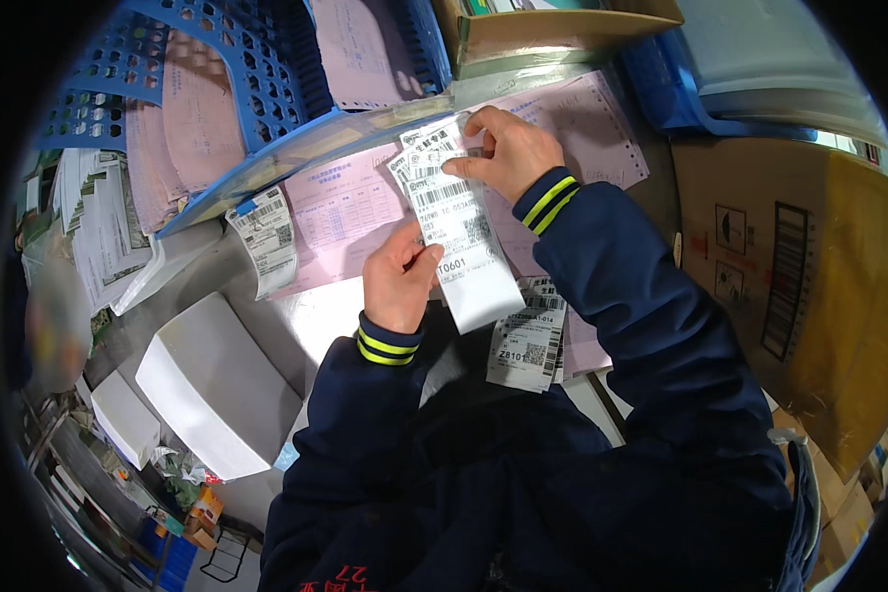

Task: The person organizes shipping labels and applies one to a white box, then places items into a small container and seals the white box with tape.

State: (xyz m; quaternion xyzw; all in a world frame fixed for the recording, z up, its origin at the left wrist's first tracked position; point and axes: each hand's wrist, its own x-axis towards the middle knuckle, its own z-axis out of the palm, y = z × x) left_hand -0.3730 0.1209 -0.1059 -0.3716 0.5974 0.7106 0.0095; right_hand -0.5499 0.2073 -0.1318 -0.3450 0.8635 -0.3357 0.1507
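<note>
A long white shipping label slip [479, 286] with barcodes is held up between both hands. My left hand [397, 281] is closed on its left edge, thumb on the front. My right hand [511, 153] grips the top part, where labels overlap, with thumb and index finger. Below it, a small pile of printed labels [513, 350] lies on pink printed forms [597, 123]. Another label [266, 252] with a bit of blue on it lies on the forms to the left of my left hand.
Blue perforated baskets [276, 69] with pink papers and a cardboard tray [562, 44] stand at the back. A stack of white papers [113, 227] and white boxes [207, 385] are at left. Blue bins [661, 84] and a large brown carton [799, 286] stand at right.
</note>
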